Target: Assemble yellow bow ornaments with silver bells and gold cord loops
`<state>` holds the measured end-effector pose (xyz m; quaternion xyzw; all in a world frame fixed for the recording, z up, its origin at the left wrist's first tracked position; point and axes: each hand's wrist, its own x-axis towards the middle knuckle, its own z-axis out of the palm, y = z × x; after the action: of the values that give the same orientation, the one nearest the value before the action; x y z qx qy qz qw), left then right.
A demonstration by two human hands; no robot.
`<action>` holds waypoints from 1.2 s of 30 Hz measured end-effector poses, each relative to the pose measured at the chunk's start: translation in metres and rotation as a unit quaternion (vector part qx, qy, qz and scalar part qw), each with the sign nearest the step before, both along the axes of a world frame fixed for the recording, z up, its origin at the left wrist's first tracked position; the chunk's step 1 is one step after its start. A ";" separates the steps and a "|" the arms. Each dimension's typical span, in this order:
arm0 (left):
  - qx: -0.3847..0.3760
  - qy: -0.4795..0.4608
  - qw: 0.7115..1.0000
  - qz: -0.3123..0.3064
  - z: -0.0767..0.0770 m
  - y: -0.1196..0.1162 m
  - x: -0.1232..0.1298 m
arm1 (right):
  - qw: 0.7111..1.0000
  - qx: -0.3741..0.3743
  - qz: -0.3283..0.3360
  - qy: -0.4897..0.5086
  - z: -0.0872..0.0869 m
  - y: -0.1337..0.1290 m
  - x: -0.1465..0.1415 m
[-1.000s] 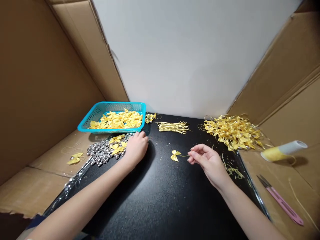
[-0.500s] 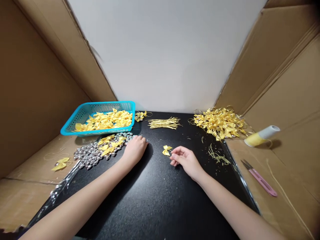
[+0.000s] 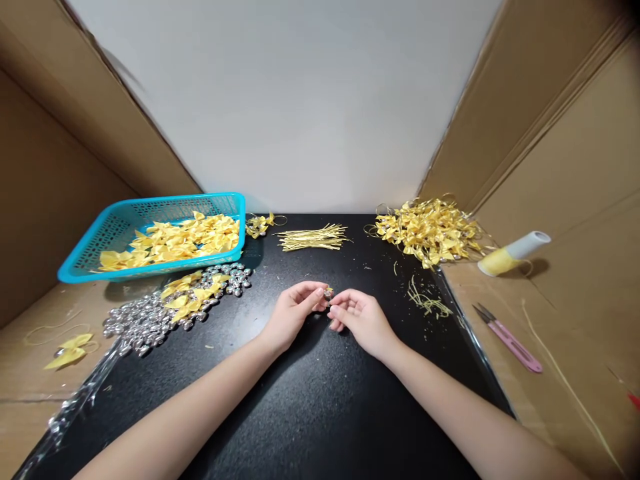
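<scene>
One mostly hidden bow seems pinched in the left grip; the right grip I can't tell.

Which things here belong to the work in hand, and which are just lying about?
In the work, probably:
small silver-and-yellow piece, between left hand and right hand
silver beads and yellow bows, which look like its parts

Lying about, untouched now:
pink snips
tube
loose thread scraps
Gold tie bundle: can't tell.

Cardboard panels flank a pale wall; a red object shows at the right edge.
</scene>
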<state>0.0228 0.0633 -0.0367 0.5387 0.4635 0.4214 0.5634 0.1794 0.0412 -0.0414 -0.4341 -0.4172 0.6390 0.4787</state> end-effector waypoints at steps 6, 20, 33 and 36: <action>-0.066 -0.123 0.990 -0.012 0.002 -0.003 -0.001 | 1.000 -0.015 0.007 -0.007 0.003 -0.001 0.001; -0.052 -0.080 0.995 -0.023 0.005 -0.005 -0.004 | 1.000 0.017 -0.014 0.011 0.002 -0.004 0.002; 0.035 -0.033 0.997 -0.055 0.008 -0.008 -0.003 | 0.999 0.049 -0.003 -0.016 0.001 -0.005 0.001; 0.093 0.011 0.995 -0.045 0.009 -0.008 -0.004 | 0.996 0.075 -0.006 -0.043 0.001 -0.006 -0.001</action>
<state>0.0184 0.0549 -0.0276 0.6138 0.4038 0.4305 0.5243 0.1781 0.0349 -0.0406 -0.4260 -0.4818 0.5839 0.4955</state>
